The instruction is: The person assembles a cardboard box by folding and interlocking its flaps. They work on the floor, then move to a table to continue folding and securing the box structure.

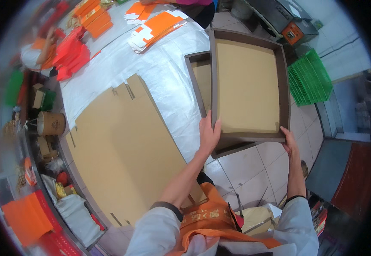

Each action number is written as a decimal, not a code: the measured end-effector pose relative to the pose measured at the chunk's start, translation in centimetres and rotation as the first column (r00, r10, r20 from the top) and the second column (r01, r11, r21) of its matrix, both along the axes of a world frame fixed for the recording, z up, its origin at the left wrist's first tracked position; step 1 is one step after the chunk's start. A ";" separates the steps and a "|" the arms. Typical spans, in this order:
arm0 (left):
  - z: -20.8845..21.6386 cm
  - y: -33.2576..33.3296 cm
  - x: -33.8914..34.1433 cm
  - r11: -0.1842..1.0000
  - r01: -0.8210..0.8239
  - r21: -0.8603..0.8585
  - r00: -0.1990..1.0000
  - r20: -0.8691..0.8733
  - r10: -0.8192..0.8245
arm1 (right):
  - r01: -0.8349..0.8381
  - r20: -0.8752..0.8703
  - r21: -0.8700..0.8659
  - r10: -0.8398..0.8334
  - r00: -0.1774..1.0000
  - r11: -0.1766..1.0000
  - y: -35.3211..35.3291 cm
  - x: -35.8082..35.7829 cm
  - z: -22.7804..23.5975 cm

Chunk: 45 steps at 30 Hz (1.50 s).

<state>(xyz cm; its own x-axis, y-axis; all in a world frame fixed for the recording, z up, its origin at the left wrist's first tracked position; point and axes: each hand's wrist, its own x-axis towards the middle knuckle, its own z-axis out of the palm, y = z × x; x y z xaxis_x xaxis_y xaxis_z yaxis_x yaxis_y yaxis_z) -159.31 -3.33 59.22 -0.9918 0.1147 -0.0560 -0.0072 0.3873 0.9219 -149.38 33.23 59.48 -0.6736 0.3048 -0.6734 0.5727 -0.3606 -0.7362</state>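
I hold a shallow brown tray-shaped box [247, 85] with both hands, out in front of me and partly past the edge of the surface [164, 72]. My left hand [209, 134] grips its near left corner, fingers wrapped up over the wall and thumb on the outside. My right hand [289, 141] clasps the near right corner, fingers curled under the rim. Neither hand is spread flat; both are closed on the box wall.

The box looks fully formed: four walls stand up and the tan floor inside is bare. Just under and to the left of it sits a second box of the same kind [200, 81], partly covered by the one I hold, so I judge at least two are made. A stack of flat cardboard blanks [125, 145] lies on the white-covered surface by my left arm, not yet folded, so much of the work seems left.

For room: the held box hangs over the tiled floor [258, 170] on its right and near sides, which is open. A green plastic crate [309, 77] stands well apart on the right. Toward the far end lie orange and white flat cartons [155, 25], and another person's arm [44, 49] works among red pieces at the far left, well clear of my hands.
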 end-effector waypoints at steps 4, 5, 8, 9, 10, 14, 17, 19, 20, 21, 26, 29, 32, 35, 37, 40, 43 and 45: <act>0.7 -2.9 1.9 0.990 -0.132 0.040 0.991 0.020 0.132 | -0.014 -0.042 0.084 0.018 0.999 0.996 -2.9 -1.1 0.1; 1.0 -3.9 2.3 0.989 -0.146 0.023 0.986 0.081 0.143 | -0.032 -0.074 0.072 0.038 0.997 0.997 -3.8 -1.6 0.3; 1.7 -6.4 3.0 0.980 -0.198 0.033 0.958 0.218 0.187 | -0.163 0.059 0.164 0.155 0.986 0.973 -6.0 -3.6 1.1; 1.9 -7.0 3.1 0.979 -0.198 0.054 0.962 0.204 0.183 | -0.199 0.120 0.212 0.177 0.977 0.957 -6.5 -4.0 1.5; 2.1 -7.6 2.8 0.976 -0.209 0.059 0.960 0.202 0.194 | -0.215 0.163 0.221 0.182 0.970 0.951 -7.1 -4.3 1.8; 2.9 -9.3 0.7 0.980 -0.185 0.075 0.959 0.233 0.163 | -0.068 0.015 0.072 0.067 0.998 0.995 -9.5 -2.8 3.3; 3.5 -11.4 -1.9 0.979 -0.124 0.162 0.951 0.300 0.071 | 0.040 -0.008 0.053 -0.039 0.999 0.998 -12.1 -0.3 3.2; 3.6 -12.5 -2.8 0.976 -0.102 0.192 0.954 0.298 0.041 | 0.038 -0.032 0.062 -0.036 0.999 0.997 -13.5 0.3 2.4; 3.6 -13.1 -2.9 0.975 -0.091 0.205 0.953 0.302 0.025 | 0.005 -0.083 0.173 0.010 0.997 0.985 -14.1 0.3 1.8; 3.4 -13.6 -2.9 0.975 -0.081 0.207 0.953 0.302 0.014 | -0.038 -0.154 0.391 0.106 0.982 0.919 -14.6 0.2 1.1; 1.9 -13.8 0.7 0.913 -0.311 0.266 0.825 0.553 0.120 | -0.045 -0.080 0.352 0.077 0.994 0.935 -14.3 -0.6 -0.8; 0.6 -12.8 2.8 0.915 -0.306 0.262 0.800 0.592 0.098 | -0.111 -0.014 0.333 0.123 0.992 0.936 -12.3 -1.1 -0.5; -0.5 -11.3 4.6 0.921 -0.317 0.226 0.778 0.617 0.117 | -0.235 -0.038 0.402 0.273 0.961 0.885 -9.4 -2.3 -0.2; -1.2 -10.1 5.7 0.901 -0.303 0.311 0.825 0.559 0.085 | -0.326 0.041 0.473 0.349 0.936 0.818 -7.1 -3.5 -0.4; -1.1 -9.8 6.0 0.911 -0.274 0.307 0.866 0.491 0.094 | -0.347 0.077 0.499 0.359 0.930 0.794 -6.6 -3.9 -0.2; -0.5 -10.9 6.6 0.933 -0.226 0.279 0.882 0.466 0.074 | -0.303 0.125 0.851 0.396 0.910 0.429 -8.7 -3.8 1.8; 0.3 -14.5 8.4 0.919 -0.269 0.288 0.904 0.406 0.137 | -0.060 -0.150 0.901 0.437 0.887 0.429 -15.1 -3.0 5.8; 0.3 -19.6 11.1 0.919 -0.355 0.173 0.862 0.441 0.250 | -0.089 -0.289 0.791 0.497 0.818 0.606 -22.0 -1.1 8.1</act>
<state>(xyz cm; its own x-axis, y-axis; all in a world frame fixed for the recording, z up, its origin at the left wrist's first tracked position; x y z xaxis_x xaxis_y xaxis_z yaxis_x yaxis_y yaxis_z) -148.21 -22.97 59.47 -0.8752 -0.1258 -0.4672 -0.4778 0.0718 0.8756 -150.49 11.24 67.54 -0.9608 0.2678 0.0722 0.0823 0.5236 -0.8480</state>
